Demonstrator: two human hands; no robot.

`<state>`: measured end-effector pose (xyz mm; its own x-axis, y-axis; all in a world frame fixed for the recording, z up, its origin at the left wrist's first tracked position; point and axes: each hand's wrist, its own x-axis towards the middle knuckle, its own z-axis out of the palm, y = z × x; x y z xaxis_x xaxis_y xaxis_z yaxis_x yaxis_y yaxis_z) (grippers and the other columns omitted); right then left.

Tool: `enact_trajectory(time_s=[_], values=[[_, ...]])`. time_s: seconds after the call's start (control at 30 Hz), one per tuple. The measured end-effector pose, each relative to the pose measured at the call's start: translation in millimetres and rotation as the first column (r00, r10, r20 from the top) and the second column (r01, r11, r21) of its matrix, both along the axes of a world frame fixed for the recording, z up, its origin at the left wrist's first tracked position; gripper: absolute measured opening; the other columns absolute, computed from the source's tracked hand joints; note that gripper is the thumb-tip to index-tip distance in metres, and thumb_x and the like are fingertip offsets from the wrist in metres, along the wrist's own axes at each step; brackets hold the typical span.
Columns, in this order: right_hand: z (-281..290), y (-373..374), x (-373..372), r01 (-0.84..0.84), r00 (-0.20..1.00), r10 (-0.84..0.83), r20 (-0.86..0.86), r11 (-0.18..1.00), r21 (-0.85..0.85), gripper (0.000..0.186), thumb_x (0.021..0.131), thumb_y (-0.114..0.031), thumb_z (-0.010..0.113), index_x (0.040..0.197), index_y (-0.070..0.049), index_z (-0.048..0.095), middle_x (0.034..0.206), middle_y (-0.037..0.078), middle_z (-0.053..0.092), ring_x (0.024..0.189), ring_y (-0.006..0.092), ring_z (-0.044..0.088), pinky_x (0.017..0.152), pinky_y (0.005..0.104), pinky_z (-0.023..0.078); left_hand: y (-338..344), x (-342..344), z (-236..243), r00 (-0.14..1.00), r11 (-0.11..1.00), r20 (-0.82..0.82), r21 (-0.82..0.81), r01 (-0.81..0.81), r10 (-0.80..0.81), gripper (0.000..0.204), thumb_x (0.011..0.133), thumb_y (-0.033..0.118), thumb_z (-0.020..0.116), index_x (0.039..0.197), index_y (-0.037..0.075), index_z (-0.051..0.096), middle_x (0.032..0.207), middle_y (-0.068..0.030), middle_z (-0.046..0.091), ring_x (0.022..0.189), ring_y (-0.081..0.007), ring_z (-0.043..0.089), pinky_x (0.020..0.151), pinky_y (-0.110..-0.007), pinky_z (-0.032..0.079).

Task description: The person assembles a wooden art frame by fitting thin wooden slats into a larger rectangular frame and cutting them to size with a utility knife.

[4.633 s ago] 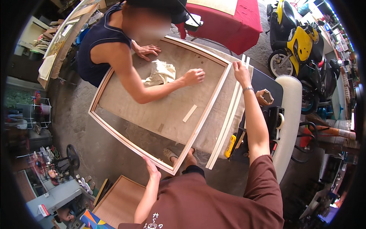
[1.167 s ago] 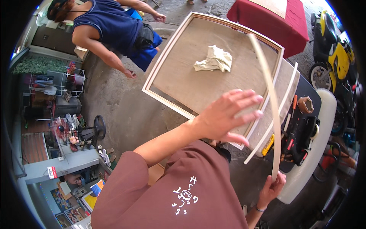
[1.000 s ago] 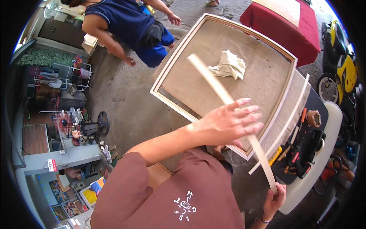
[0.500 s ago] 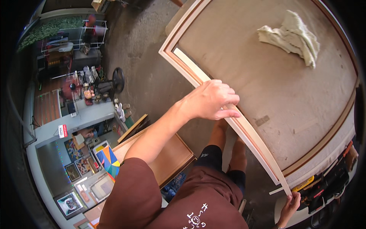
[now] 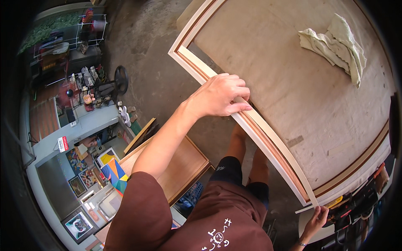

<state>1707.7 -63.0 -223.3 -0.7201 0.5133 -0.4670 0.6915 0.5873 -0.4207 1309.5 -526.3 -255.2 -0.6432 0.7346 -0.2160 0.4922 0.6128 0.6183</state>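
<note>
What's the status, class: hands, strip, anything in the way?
Left hand pressing strip onto frame edge. Right hand gripping strip's near end. Rag lies on panel, away from that edge.

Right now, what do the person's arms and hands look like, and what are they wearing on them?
Both are bare hands with no gloves. The left hand shows its knuckles, and its forearm is bare up to a short dark brown sleeve at the shoulder. The right hand peeks in at the lower edge with a thin band around its wrist. The brown shirt has a small white drawing on the front.
</note>
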Motion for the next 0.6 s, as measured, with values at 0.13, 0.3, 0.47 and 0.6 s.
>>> enact_trajectory(time_s=[0.13, 0.3, 0.47, 0.6], values=[[-2, -8, 1, -0.014, 0.997, 0.017, -0.07, 0.999, 0.038, 0.024, 0.108, -0.019, 0.062, 0.095, 0.0, 0.056, 0.081, 0.006, 0.056, 0.076, 0.0154, 0.053, 0.066, 0.0301, 0.041, -2, -4, -12, 1.0, 0.997, -0.009, 0.073, 0.004, -0.004, 0.031, 0.087, 0.034, 0.082, 0.079, 0.008, 0.068, 0.071, -0.005, 0.058, 0.073, -0.0261, 0.059, 0.069, -0.039, 0.047], [-2, -12, -3, -0.014, 0.993, 0.018, -0.116, 0.999, 0.04, 0.023, 0.107, -0.017, 0.062, 0.095, 0.001, 0.055, 0.081, 0.006, 0.055, 0.074, 0.0161, 0.054, 0.066, 0.0297, 0.043, 0, -1, -16, 1.0, 0.998, -0.005, 0.064, 0.001, -0.001, 0.031, 0.087, 0.034, 0.082, 0.079, 0.009, 0.068, 0.072, -0.005, 0.059, 0.074, -0.0261, 0.06, 0.069, -0.039, 0.047], [-3, -8, -2, -0.012, 0.997, 0.016, -0.071, 0.999, 0.047, 0.021, 0.108, -0.014, 0.061, 0.095, 0.001, 0.055, 0.083, 0.006, 0.055, 0.077, 0.0151, 0.054, 0.072, 0.0284, 0.046, 4, 0, -16, 1.0, 0.997, -0.015, 0.075, 0.002, -0.001, 0.031, 0.087, 0.034, 0.082, 0.078, 0.009, 0.068, 0.073, -0.005, 0.059, 0.074, -0.026, 0.06, 0.069, -0.039, 0.047], [-6, -3, 4, 0.022, 0.998, -0.022, -0.063, 1.0, 0.001, 0.019, 0.108, -0.012, 0.06, 0.096, 0.001, 0.054, 0.085, 0.006, 0.055, 0.079, 0.0148, 0.053, 0.075, 0.0281, 0.046, 7, 1, -14, 0.998, 0.998, -0.054, 0.058, 0.017, -0.014, 0.031, 0.087, 0.035, 0.082, 0.077, 0.009, 0.067, 0.072, -0.005, 0.059, 0.074, -0.026, 0.06, 0.069, -0.039, 0.047]])
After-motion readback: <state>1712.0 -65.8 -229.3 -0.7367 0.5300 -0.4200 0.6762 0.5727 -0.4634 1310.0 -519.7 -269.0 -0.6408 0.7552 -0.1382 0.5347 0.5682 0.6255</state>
